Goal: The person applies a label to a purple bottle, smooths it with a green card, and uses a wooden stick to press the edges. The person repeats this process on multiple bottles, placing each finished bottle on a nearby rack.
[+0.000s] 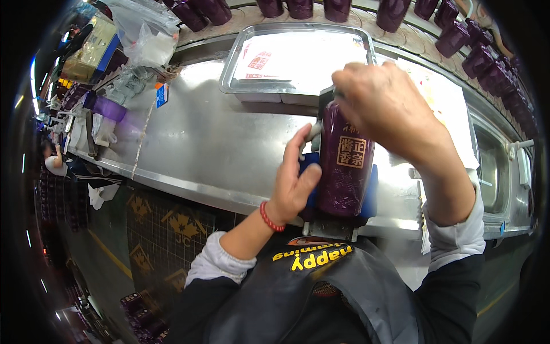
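Observation:
A dark purple glazed bottle (pixel 343 189) with gold characters lies lengthwise in front of me, on a blue-padded holder (pixel 369 193) at the edge of the steel bench. My right hand (pixel 378 103) is curled over the bottle's far end, slightly blurred; what its fingers hold, if anything, is hidden. Left of the bottle is my left hand (pixel 296 176), wearing a red beaded bracelet (pixel 270 217), with its thumb and fingers apart near a grey knob-like part (pixel 316 129) of the holder. Whether the fingertips touch that part cannot be told.
A metal tray (pixel 227 81) with printed sheets (pixel 300 56) stands beyond the bottle. More sheets (pixel 447 103) lie at the right, beside a sink (pixel 494 172). Purple bottles (pixel 337 8) line the conveyor behind. A clear purple cup (pixel 107 107) and a blue card (pixel 161 95) are at the left.

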Demonstrator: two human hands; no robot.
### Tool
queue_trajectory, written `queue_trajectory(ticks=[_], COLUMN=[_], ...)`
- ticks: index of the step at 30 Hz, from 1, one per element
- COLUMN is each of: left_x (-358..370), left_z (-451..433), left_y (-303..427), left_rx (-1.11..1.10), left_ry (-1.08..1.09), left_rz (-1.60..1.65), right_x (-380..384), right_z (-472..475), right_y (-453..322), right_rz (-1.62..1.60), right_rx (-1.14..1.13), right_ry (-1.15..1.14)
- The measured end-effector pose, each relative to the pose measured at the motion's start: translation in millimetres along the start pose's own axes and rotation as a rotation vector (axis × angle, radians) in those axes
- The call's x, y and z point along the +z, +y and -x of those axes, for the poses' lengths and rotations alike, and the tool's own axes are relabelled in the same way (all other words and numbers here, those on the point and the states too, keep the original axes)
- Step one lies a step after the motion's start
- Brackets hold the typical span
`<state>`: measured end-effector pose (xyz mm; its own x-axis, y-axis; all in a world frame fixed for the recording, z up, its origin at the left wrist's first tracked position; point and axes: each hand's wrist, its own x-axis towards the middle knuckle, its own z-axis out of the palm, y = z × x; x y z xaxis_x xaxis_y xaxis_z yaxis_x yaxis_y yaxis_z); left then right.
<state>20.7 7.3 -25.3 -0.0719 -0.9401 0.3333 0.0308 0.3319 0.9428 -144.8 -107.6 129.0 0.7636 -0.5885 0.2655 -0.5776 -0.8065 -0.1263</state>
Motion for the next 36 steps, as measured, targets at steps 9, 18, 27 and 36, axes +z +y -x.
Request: queue_trajectory(ticks=[9,18,27,36], left_x=[-0.6,0.9,2.3,11.0], left_z=[37.2,28.3,33.5,40.1], left_y=[-2.3,0.6,6.2,23.1], left_rx=[0.185,0.19,0.231,0.381], left_ry=[-0.177,-0.154,-0.186,-0.129], left_rz=[-0.732,-0.768,-0.771,-0.726], right_x=[21.5,64.9,88.6,83.5], right_z=[53.6,122.9,144.2,156.1], right_y=[-14.9,9.0,-34.8,-46.4], right_rz=[-0.061,-0.347,-0.629,-0.53], right_rx=[-0.275,0.399,0.496,0.407], right_ry=[0.23,0.397,0.169,0.381])
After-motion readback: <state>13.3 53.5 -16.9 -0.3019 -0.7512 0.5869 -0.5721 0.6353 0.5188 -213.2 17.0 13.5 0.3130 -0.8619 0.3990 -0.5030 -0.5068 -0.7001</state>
